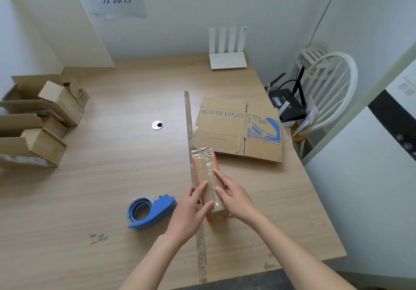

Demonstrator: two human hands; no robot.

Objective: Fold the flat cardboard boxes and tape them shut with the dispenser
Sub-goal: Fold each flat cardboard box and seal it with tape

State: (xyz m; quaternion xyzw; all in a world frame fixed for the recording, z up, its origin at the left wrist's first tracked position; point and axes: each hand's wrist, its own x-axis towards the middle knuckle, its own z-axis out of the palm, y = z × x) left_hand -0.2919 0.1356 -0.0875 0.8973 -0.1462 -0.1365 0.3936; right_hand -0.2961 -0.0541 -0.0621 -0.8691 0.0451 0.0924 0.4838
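A narrow folded cardboard box (206, 166) with orange edges and clear tape along its top seam lies on the table in front of me. My left hand (191, 208) rests on its near left side with straight fingers on the top. On the right half of the top my right hand (231, 197) presses with fingers stretched flat along the tape. To the left lies the blue tape dispenser (150, 211) on its side, untouched. A flat printed cardboard box (236, 127) rests behind the small one.
Several folded and open cardboard boxes (40, 121) are piled at the table's left edge. A strip of old tape (190, 123) runs along the table (112, 166). A white router (227, 60) stands at the back. A white chair (326, 91) with a black router stands right.
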